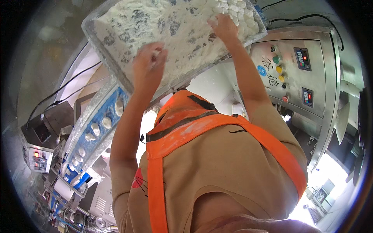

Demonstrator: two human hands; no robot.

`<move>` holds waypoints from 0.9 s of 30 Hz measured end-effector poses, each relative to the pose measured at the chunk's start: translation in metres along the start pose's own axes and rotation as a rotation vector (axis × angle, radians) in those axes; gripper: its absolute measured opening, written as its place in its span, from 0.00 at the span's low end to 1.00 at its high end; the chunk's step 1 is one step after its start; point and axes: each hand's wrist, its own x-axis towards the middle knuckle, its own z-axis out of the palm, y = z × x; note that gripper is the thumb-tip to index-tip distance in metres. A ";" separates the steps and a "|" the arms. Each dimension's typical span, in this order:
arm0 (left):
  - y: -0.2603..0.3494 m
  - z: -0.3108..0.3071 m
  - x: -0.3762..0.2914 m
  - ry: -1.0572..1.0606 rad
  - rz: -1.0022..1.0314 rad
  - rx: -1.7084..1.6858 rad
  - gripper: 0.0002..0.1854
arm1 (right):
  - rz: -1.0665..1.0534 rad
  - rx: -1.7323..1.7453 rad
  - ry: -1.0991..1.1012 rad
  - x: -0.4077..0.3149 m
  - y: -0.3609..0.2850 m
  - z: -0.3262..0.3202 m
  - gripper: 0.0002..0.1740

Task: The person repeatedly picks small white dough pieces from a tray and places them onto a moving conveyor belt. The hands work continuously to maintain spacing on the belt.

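Note:
A large tray (pixel 100 54) dusted with white flour stands before me, with dark patches of its bottom showing through. Many small, flat, round white pieces, apparently dough (pixel 233 8), are heaped in its far right corner. My right hand (pixel 225 27) is over the near left edge of that heap, fingers bent downward; whether a piece is between them is unclear. Motion blurs my left hand (pixel 151 59), which is above the floured left part of the tray with fingers curled. Something pale shows at its fingers, but I cannot tell if it is flour or a held piece.
To the left, a blue conveyor belt (pixel 100 116) carries several white lumps towards the tray. Beyond it are a small control box (pixel 40 158) and machinery with a white roller (pixel 63 189). A steel control cabinet (pixel 291 72) with buttons and displays stands close on the right. Black cables hang at left.

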 end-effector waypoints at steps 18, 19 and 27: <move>-0.031 0.156 0.105 -0.277 -0.176 -0.247 0.15 | 0.376 1.583 -0.280 -0.012 0.040 -0.012 0.20; -0.027 0.149 0.103 -0.308 -0.329 -0.511 0.15 | 0.422 1.706 -0.271 -0.012 0.037 -0.013 0.19; -0.022 0.089 0.076 -0.375 -0.652 -1.051 0.17 | 0.191 1.766 -0.376 -0.028 -0.012 -0.021 0.17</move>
